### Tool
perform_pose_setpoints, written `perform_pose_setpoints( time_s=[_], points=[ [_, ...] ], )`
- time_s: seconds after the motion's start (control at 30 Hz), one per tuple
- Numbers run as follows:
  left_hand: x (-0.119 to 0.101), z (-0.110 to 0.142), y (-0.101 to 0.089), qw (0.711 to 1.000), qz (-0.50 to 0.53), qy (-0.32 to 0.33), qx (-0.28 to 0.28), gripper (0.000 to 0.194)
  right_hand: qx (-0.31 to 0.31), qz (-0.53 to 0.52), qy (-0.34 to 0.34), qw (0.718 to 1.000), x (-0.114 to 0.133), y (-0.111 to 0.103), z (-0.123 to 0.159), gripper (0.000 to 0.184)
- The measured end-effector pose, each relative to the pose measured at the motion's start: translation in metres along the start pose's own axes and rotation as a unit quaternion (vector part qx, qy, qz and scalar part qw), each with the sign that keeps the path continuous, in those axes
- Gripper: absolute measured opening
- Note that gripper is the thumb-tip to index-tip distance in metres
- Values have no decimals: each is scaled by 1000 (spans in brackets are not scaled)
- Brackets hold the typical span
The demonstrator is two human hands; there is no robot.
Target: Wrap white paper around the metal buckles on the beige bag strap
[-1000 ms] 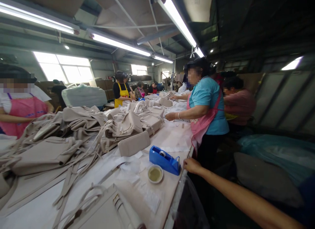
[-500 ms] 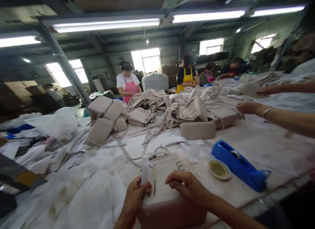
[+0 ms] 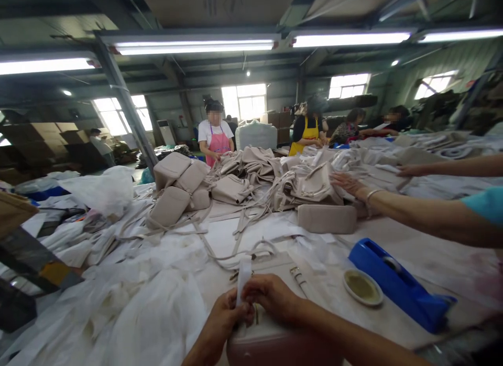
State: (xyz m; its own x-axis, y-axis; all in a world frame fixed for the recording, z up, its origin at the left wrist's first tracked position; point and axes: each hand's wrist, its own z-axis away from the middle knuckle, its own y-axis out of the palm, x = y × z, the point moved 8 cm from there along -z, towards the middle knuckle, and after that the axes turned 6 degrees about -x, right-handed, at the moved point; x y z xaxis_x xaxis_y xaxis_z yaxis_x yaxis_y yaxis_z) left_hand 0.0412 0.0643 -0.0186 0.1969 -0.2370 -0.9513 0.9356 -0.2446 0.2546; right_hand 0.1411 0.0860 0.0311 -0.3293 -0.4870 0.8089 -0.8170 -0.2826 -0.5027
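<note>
In the head view, a white strip (image 3: 243, 274) is pinched upright between the left hand (image 3: 226, 316) and the right hand (image 3: 271, 298), both closed on it, above a beige bag (image 3: 275, 266) at the near edge of the desk (image 3: 412, 250). A small dish (image 3: 362, 287) and a blue tape dispenser (image 3: 396, 283) are seen to the right.

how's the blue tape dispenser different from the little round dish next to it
The blue tape dispenser is long, wedge-shaped and bright blue, and it stands taller; the round dish is small, shallow and white with a yellowish-green inside. The dispenser carries a roll of tape in its top; the dish lies open. Both rest on the table, side by side, to the right of the person's hands.
</note>
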Motion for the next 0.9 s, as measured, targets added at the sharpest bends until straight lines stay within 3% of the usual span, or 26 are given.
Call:
perform_pose_setpoints(
  time_s=[0.13, 0.33, 0.57, 0.67, 0.9],
  points=[
    [1, 0, -3, 1000, 5, 21, 7, 30, 1, 58, 7, 998, 7, 1, -2, 20],
    [1, -1, -1, 999, -5, 30, 10, 31, 16, 133, 60, 989, 0, -1, -11, 59],
    [-8, 3, -6, 993, -66, 29, -94, 38, 24, 62, 51, 996, -6, 0, -13, 59],
    [-6, 3, -6, 996, -14, 17, -88, 38, 42, 25, 14, 999, -4, 3, -13, 66],
    [-3, 3, -11, 993, 106, -24, -46, 33, 39, 102, -37, 993, -2, 8, -23, 64]
  ],
)
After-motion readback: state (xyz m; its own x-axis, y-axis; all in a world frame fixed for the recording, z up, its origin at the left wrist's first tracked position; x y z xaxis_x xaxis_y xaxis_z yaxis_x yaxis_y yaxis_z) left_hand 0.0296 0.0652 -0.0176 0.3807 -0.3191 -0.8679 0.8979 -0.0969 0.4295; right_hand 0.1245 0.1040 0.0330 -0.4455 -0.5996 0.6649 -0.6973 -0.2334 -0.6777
